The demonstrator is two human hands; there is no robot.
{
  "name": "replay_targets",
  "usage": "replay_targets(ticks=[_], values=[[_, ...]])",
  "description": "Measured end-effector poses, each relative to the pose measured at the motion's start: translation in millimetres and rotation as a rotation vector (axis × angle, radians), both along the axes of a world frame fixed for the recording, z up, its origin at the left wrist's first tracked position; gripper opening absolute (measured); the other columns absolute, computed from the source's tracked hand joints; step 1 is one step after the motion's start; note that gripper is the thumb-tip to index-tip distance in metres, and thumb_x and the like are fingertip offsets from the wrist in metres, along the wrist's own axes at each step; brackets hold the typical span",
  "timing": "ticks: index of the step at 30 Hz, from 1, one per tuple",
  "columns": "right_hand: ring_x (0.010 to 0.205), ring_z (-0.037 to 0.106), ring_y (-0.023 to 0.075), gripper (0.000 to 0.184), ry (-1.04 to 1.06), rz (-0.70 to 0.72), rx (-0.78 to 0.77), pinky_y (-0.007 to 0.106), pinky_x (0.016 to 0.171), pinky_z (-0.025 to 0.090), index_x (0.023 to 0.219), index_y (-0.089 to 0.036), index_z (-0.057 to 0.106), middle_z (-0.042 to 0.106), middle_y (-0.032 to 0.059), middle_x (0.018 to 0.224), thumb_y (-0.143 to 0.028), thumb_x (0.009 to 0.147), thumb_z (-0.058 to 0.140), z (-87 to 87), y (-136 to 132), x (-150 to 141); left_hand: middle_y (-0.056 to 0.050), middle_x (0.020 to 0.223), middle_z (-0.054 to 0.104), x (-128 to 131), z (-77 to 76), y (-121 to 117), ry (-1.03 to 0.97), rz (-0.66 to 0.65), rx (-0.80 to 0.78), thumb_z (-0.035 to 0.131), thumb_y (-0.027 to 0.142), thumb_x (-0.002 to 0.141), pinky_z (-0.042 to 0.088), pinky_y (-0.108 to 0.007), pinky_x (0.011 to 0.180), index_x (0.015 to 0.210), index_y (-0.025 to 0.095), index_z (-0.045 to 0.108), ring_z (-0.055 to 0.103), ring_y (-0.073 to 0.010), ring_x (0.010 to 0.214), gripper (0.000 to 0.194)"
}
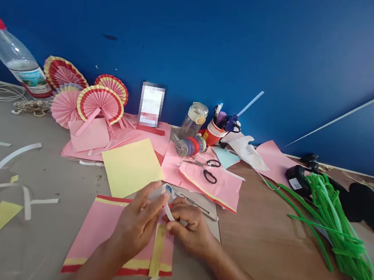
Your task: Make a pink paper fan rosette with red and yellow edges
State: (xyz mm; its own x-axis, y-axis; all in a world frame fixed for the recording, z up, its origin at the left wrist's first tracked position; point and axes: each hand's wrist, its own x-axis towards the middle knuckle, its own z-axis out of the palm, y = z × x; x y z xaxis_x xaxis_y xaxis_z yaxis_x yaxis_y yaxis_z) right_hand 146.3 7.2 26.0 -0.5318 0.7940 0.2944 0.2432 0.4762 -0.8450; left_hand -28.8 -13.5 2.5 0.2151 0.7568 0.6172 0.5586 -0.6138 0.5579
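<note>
Above the sheet in front of me, my left hand (137,227) grips a small roll of white tape (167,189), partly hidden by the fingers. A short white tape strip (169,212) runs from the roll to my right hand (190,228), whose thumb and fingers pinch its end. Beneath both hands lies a pink paper sheet (97,234) with red and yellow bands along its edges. A yellow paper strip (157,251) stands upright along its right side, with a white scrap poking out below. Just behind the right hand rests a craft knife (196,204).
Behind lie a yellow sheet (133,167), black-handled scissors (211,170) on pink paper, and tape rolls (191,145). Pleated paper fans (100,105) and a bottle (18,61) stand left. Green pipe cleaners (342,235) lie right; white strips (9,164) litter the left.
</note>
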Motion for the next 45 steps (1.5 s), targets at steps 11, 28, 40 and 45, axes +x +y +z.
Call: replay_targets(ticks=[11, 28, 40, 45], values=[[0.062, 0.047, 0.0152, 0.051, 0.187, 0.06, -0.211, 0.035, 0.081, 0.041, 0.058, -0.02, 0.05, 0.051, 0.0, 0.055, -0.058, 0.091, 0.04, 9.8, -2.8, 5.0, -0.004, 0.089, 0.066, -2.6, 9.5, 2.0, -0.241, 0.144, -0.173, 0.048, 0.017, 0.089, 0.052, -0.025, 0.069, 0.102, 0.021, 0.061, 0.064, -0.0157, 0.082, 0.018], [0.087, 0.059, 0.021, 0.029, 0.502, 0.126, -0.564, 0.038, 0.086, 0.044, 0.109, -0.023, 0.068, 0.067, 0.0038, 0.08, -0.038, 0.087, 0.057, -13.3, 2.2, 15.2, -0.001, 0.068, 0.069, 4.2, 14.8, 5.1, -0.72, 0.183, -0.93, 0.055, 0.05, 0.082, 0.049, -0.028, 0.069, 0.088, 0.02, 0.06, 0.065, -0.0177, 0.07, 0.031], [0.091, 0.061, 0.0205, 0.018, 0.588, 0.08, -0.658, 0.038, 0.087, 0.044, 0.09, -0.023, 0.07, 0.069, 0.0036, 0.076, -0.038, 0.086, 0.061, -19.1, 2.3, 8.6, -0.002, 0.061, 0.068, 9.5, 17.2, 9.5, -1.102, -0.025, -1.211, 0.069, 0.054, 0.07, 0.046, -0.025, 0.059, 0.079, 0.018, 0.055, 0.061, -0.0146, 0.057, 0.04], [0.079, 0.062, 0.0201, 0.028, 0.614, 0.034, -0.719, 0.037, 0.081, 0.047, 0.078, -0.019, 0.067, 0.065, 0.0025, 0.064, -0.047, 0.081, 0.064, -17.3, 2.2, 5.7, 0.0, 0.061, 0.065, 10.1, 15.9, 7.1, -1.019, -0.118, -1.352, 0.069, 0.055, 0.069, 0.043, -0.025, 0.053, 0.099, 0.017, 0.055, 0.059, -0.0138, 0.051, 0.05]])
